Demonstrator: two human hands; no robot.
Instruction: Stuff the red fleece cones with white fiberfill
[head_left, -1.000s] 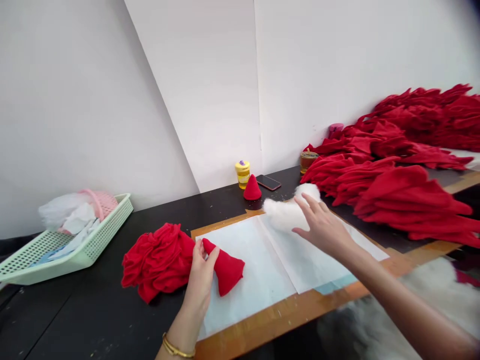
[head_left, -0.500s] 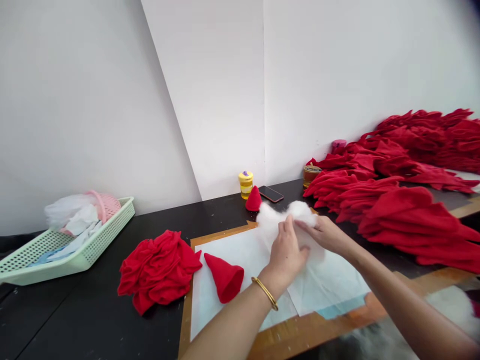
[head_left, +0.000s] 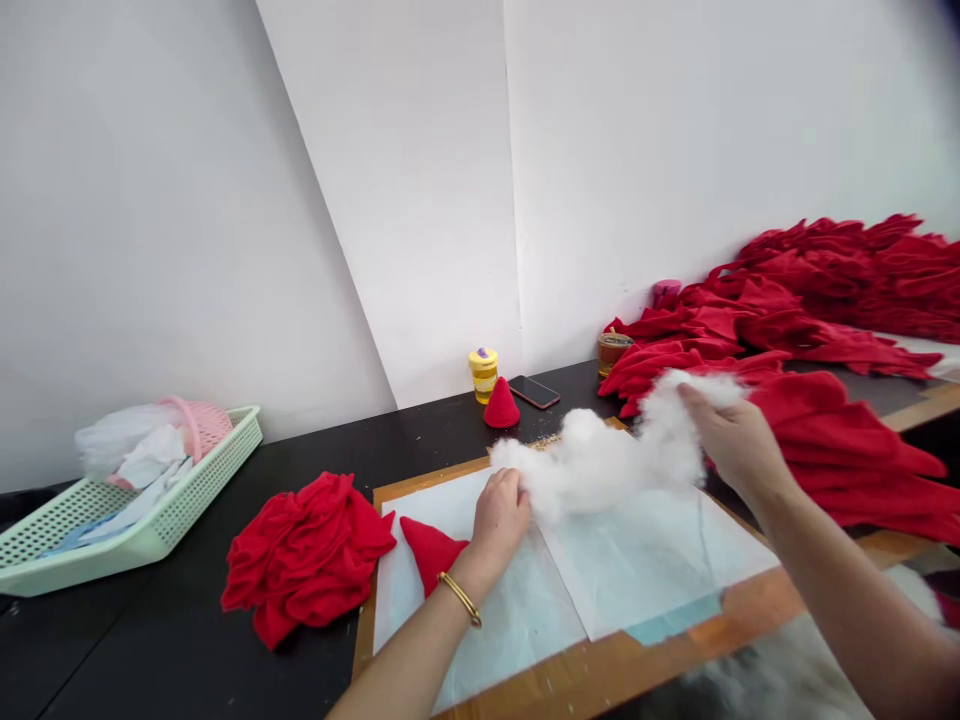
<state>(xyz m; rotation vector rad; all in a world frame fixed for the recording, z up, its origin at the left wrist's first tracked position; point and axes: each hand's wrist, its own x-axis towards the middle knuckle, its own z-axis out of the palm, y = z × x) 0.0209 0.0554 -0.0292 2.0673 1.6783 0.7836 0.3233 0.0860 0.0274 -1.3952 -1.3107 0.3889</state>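
Observation:
A fluffy white length of stuffing stretches between my two hands above the white paper. My left hand is closed on its left end. Higher up on the right, my right hand pinches the other end. Under my left wrist lies a red fabric cone, partly hidden by the hand and forearm. Another red cone stands upright at the back, point up.
A crumpled red fabric pile lies left of the paper; larger red piles spread along the right. A green basket holds white cloths at far left. Near the wall are a yellow-lidded cup, a phone and an amber jar.
My hands have moved apart, the left toward the left and the right up and to the right. The white stuffing between them has been pulled out into a long strip.

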